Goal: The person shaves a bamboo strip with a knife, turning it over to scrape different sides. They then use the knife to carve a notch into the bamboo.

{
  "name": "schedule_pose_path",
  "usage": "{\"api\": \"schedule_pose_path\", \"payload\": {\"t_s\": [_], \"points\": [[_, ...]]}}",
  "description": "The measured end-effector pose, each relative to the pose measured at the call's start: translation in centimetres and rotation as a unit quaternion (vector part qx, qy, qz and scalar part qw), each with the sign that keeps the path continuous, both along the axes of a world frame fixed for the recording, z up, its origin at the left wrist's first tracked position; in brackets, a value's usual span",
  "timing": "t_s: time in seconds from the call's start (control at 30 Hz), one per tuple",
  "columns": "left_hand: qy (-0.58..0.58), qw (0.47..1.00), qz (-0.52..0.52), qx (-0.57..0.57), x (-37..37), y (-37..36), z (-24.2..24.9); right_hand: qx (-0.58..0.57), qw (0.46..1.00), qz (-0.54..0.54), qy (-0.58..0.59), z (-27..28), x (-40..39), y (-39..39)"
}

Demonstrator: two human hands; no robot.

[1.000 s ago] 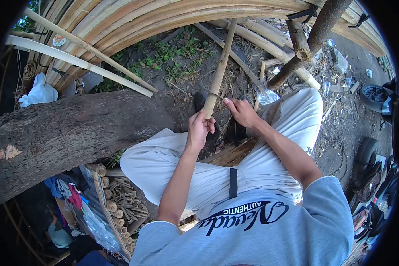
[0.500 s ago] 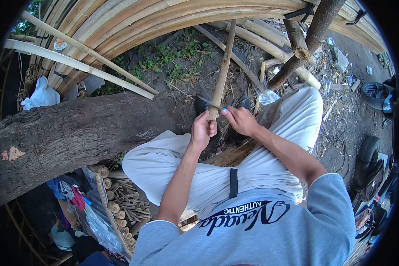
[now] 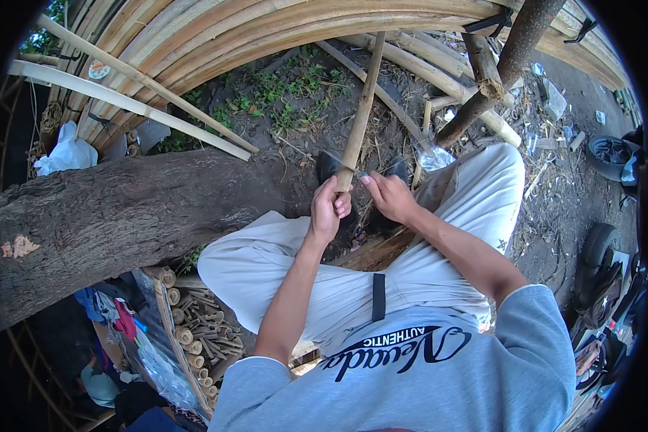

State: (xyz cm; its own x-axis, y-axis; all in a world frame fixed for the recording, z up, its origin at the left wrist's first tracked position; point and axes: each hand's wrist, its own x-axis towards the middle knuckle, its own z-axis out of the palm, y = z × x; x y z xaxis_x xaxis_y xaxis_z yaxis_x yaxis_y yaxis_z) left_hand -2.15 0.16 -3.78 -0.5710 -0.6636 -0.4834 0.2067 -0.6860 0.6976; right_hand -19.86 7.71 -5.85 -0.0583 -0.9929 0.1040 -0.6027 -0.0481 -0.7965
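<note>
A long bamboo pole (image 3: 361, 119) runs from between my knees up toward the stacked strips. My left hand (image 3: 327, 209) is wrapped round its near end. Just right of the pole, my right hand (image 3: 391, 196) is closed on the handle of a knife (image 3: 347, 165), which is mostly hidden in my fingers. The thin blade lies across the pole just above my left hand and looks blurred. Both hands are over my crossed legs in light trousers (image 3: 475, 187).
A thick log (image 3: 122, 223) lies at the left. Curved bamboo strips (image 3: 266, 36) span the top, near a leaning branch (image 3: 507, 68). Cut bamboo pieces (image 3: 194, 347) are stacked lower left, where a person (image 3: 99, 385) is partly visible. A wheel (image 3: 601, 243) is at the right.
The knife and my right hand have shifted slightly down and toward me. The pole's near end has moved slightly left, with my left hand still round it.
</note>
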Motion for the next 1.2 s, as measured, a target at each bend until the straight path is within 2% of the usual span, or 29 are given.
{"api": "schedule_pose_path", "payload": {"t_s": [0.07, 0.1, 0.13, 0.23, 0.3, 0.4, 0.5, 0.57, 0.6, 0.67, 0.7, 0.73, 0.8, 0.87, 0.9, 0.97, 1.03, 1.1, 1.13, 1.2], "points": [[0.025, 1.0, -0.019, -0.003, -0.1, 0.0, 0.0, 0.003, 1.0, 0.014, 0.008, 0.2, -0.3, 0.1], [0.026, 0.999, -0.02, -0.003, -0.1, -0.1, -0.2, -0.022, 0.996, 0.081, 0.017, 0.4, -0.6, 0.4], [0.031, 0.999, -0.021, -0.008, 0.0, -0.1, -0.4, -0.022, 0.996, 0.081, 0.018, 0.3, -0.5, 0.2], [0.018, 1.0, -0.017, -0.015, 0.2, -0.2, -0.1, 0.032, 0.997, -0.061, -0.026, -0.3, -0.2, -0.8], [0.001, 1.0, -0.017, -0.019, 0.1, -0.1, 0.1, 0.027, 0.999, -0.032, -0.016, 0.3, -0.5, -0.6], [0.006, 0.997, -0.021, -0.07, -0.1, -0.2, 0.2, 0.004, 1.0, 0.019, -0.024, 0.3, -0.3, 0.0], [-0.046, 0.991, -0.029, -0.125, 0.2, -0.4, 0.2, -0.006, 0.999, 0.036, -0.038, 0.5, -0.2, -0.1], [-0.108, 0.965, -0.065, -0.231, 0.2, -0.8, 0.4, 0.014, 0.999, 0.038, -0.028, 1.0, -0.6, -0.3], [-0.108, 0.965, -0.066, -0.232, 0.1, -0.8, 0.3, 0.014, 0.999, 0.037, -0.029, 1.2, -0.6, -0.4], [-0.166, 0.929, -0.066, -0.323, -0.4, -0.4, 0.2, 0.044, 0.997, 0.022, -0.057, 1.5, -0.9, -0.6], [-0.233, 0.815, 0.009, -0.531, 0.1, 0.2, -3.8, 0.043, 0.997, 0.022, -0.057, 1.2, -0.9, -0.7], [-0.233, 0.815, 0.01, -0.531, 0.0, 0.2, -3.1, 0.03, 0.997, 0.016, -0.064, 0.8, -1.0, -0.7], [-0.265, 0.875, -0.068, -0.399, -0.1, 0.1, -1.3, 0.019, 0.997, 0.011, -0.071, 0.5, -1.0, -0.8], [-0.257, 0.883, -0.067, -0.386, -0.5, 0.2, 0.4, 0.067, 0.982, -0.064, -0.163, 0.9, -1.0, -1.0], [-0.249, 0.891, -0.066, -0.374, -0.6, 0.3, 0.6, 0.067, 0.982, -0.064, -0.163, 0.6, -1.1, -1.1], [-0.258, 0.882, -0.063, -0.39, -0.5, 0.3, -0.1, 0.158, 0.951, -0.107, -0.241, -0.3, -1.3, -1.1], [-0.267, 0.872, -0.059, -0.407, -0.7, 0.1, 0.5, 0.143, 0.95, -0.087, -0.265, -0.9, -1.1, -1.2], [-0.273, 0.854, -0.15, -0.417, -0.8, -0.3, 1.1, 0.13, 0.946, -0.068, -0.289, -0.7, -1.0, -1.1], [-0.272, 0.854, -0.15, -0.417, -0.9, -0.2, 1.0, 0.096, 0.958, -0.057, -0.264, -0.3, -0.9, -1.1], [-0.229, 0.889, -0.11, -0.382, -0.9, -0.1, 0.9, 0.063, 0.968, -0.048, -0.24, 0.6, -0.8, -1.0]]}}
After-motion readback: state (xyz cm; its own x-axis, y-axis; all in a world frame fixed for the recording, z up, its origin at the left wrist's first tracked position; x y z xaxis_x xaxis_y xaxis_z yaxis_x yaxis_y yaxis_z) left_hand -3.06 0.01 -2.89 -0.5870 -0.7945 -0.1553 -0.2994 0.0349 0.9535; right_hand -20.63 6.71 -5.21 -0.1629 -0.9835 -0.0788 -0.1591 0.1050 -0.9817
